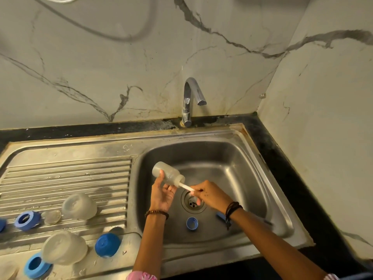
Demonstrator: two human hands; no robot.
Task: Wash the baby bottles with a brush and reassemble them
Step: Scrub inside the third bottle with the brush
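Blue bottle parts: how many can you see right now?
6: four on the drainboard at and, cut off; two in the sink basin at and, partly hidden. More may be hidden.

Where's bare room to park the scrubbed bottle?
Free: ribbed drainboard behind the clear domes, and the basin floor right of the drain. Crowded: the drainboard's front, with blue rings and cap.
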